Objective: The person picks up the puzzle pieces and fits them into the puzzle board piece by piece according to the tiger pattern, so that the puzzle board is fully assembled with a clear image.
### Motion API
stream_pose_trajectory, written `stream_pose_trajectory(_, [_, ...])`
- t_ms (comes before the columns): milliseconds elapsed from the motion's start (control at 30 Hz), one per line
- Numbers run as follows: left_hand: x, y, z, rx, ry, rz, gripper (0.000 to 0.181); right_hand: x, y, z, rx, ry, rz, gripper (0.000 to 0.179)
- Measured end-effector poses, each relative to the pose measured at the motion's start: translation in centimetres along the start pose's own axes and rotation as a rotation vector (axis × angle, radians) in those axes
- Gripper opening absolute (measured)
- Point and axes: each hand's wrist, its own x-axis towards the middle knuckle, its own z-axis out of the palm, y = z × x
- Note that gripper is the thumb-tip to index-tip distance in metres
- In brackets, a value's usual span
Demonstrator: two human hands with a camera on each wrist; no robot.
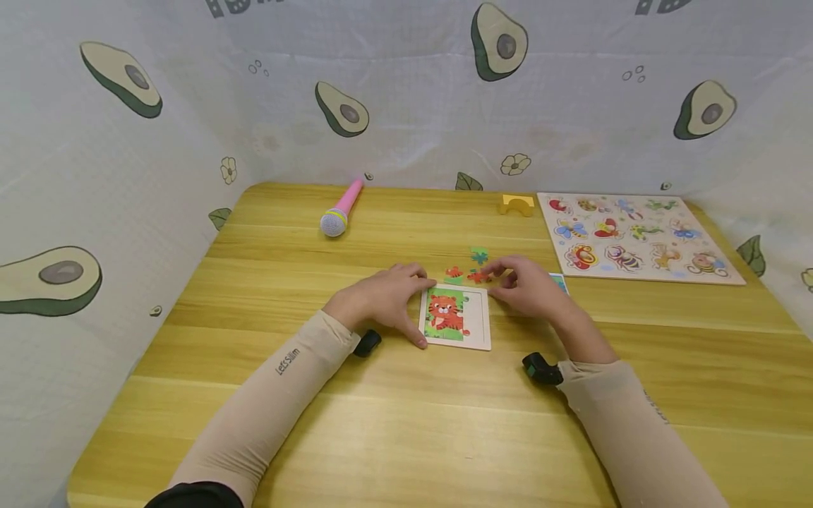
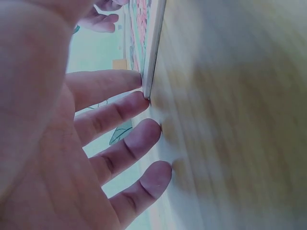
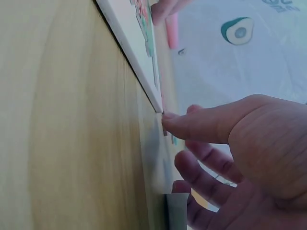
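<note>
A small square jigsaw board (image 1: 476,317) in a pale frame lies flat, with a red tiger picture filling its left part and the right part bare. My left hand (image 1: 387,300) holds its left side, thumb at the near corner and index finger at the far corner; the left wrist view shows the other fingers (image 2: 139,139) spread on the table. My right hand (image 1: 524,286) is at the board's far right corner, its index fingertip by a red puzzle piece (image 1: 476,276), the thumb (image 3: 196,125) apart from it. Nearby lie another red piece (image 1: 454,271) and a green-blue piece (image 1: 479,255).
A blue-edged card or board (image 1: 559,282) is partly hidden behind my right hand. At the back right lies a large insect picture board (image 1: 635,236), with a yellow arch block (image 1: 516,204) to its left. A pink toy microphone (image 1: 343,208) lies at the back left.
</note>
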Motion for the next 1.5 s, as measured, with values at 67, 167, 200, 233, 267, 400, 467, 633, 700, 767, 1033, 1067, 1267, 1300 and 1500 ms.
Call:
stream_pose_trajectory(67, [0.0,0.0,0.0,0.002,-0.003,-0.001,0.110,0.0,0.2,0.0,-0.033,0.012,0.000,0.028])
stream_pose_trajectory(167, [0.0,0.0,0.1,0.005,-0.005,-0.003,0.111,0.2,0.5,0.2,-0.078,0.037,-0.010,0.031])
stream_pose_trajectory(200, [0.0,-0.1,0.1,0.007,-0.005,-0.002,0.111,0.2,0.5,0.3,-0.092,0.040,-0.016,0.032])
stream_pose_trajectory(233, [0.0,-0.1,0.1,0.009,-0.005,-0.001,0.111,0.3,0.5,0.3,-0.102,0.042,-0.026,0.034])
stream_pose_trajectory(267, [0.0,-0.1,0.1,0.010,-0.005,-0.001,0.111,0.3,0.5,0.4,-0.114,0.043,-0.039,0.035])
stream_pose_trajectory(400, [0.0,-0.1,0.1,0.014,-0.008,-0.001,0.111,0.4,0.7,0.6,-0.147,0.036,-0.083,0.039])
stream_pose_trajectory(467, [0.1,-0.1,0.0,0.013,-0.009,-0.002,0.111,0.5,0.7,0.7,-0.161,0.027,-0.095,0.040])
stream_pose_trajectory(633, [0.1,0.0,0.0,0.008,-0.012,-0.003,0.110,0.5,1.0,1.0,-0.188,-0.002,-0.105,0.042])
stream_pose_trajectory(700, [0.1,0.0,0.0,0.009,-0.012,-0.005,0.111,0.6,1.0,1.1,-0.200,-0.007,-0.110,0.041])
stream_pose_trajectory(767, [0.1,0.0,0.0,0.009,-0.012,-0.007,0.111,0.6,0.9,1.1,-0.210,-0.002,-0.109,0.038])
stream_pose_trajectory(1033, [0.1,0.0,0.1,0.003,-0.014,-0.015,0.112,0.5,0.7,1.0,-0.271,0.017,-0.072,0.036])
stream_pose_trajectory(1067, [0.1,0.0,0.1,0.002,-0.014,-0.015,0.112,0.4,0.7,1.0,-0.281,0.014,-0.069,0.037])
stream_pose_trajectory(1267, [0.1,0.0,0.1,-0.002,-0.012,-0.013,0.111,0.3,0.6,0.9,-0.308,0.021,-0.058,0.033])
stream_pose_trajectory(1300, [0.1,0.0,0.1,-0.003,-0.012,-0.014,0.111,0.3,0.7,0.9,-0.305,0.023,-0.052,0.033])
stream_pose_trajectory(1500, [0.0,0.1,0.0,-0.007,-0.014,-0.013,0.111,0.4,0.7,0.8,-0.283,0.022,-0.006,0.030])
